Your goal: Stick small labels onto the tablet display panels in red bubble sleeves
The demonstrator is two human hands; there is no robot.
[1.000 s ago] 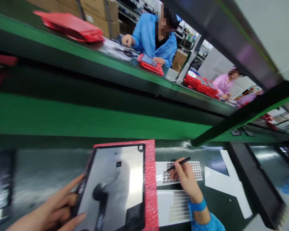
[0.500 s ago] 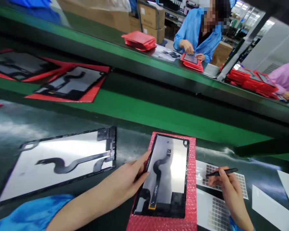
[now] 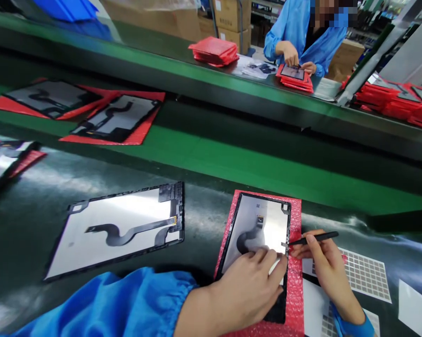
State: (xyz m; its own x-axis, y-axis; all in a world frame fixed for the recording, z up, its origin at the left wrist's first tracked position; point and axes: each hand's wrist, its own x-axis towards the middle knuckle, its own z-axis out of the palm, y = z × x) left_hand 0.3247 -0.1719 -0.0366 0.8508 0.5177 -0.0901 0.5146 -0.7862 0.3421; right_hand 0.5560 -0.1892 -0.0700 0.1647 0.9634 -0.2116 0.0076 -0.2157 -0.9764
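Observation:
A tablet screen panel [image 3: 232,234] with a dark ribbon cable lies on a red bubble-wrap sheet [image 3: 295,281]. Across its lower part rests my left hand [image 3: 248,285], fingers bent and close together near the panel's right edge; whatever they may pinch is too small to name. My right hand [image 3: 323,262] holds black tweezers [image 3: 319,238], their tip at that same right edge beside my left fingertips. A small dark piece shows at the tip. Under and beside my right hand lies a sheet with a grid of small squares [image 3: 367,274]. A second panel [image 3: 126,229] lies to the left.
Two panels on red wrap [image 3: 117,117] lie on the shelf beyond, and another panel [image 3: 7,157] sits at the left edge. White sheets [image 3: 416,304] are at the right. Across the bench, a person in blue [image 3: 295,32] handles a panel on stacked red wraps [image 3: 297,83].
My left hand has moved from the panel's left edge onto its lower right part. My right hand with the tweezers has come left from the gridded sheet to the panel's edge. The view has shifted.

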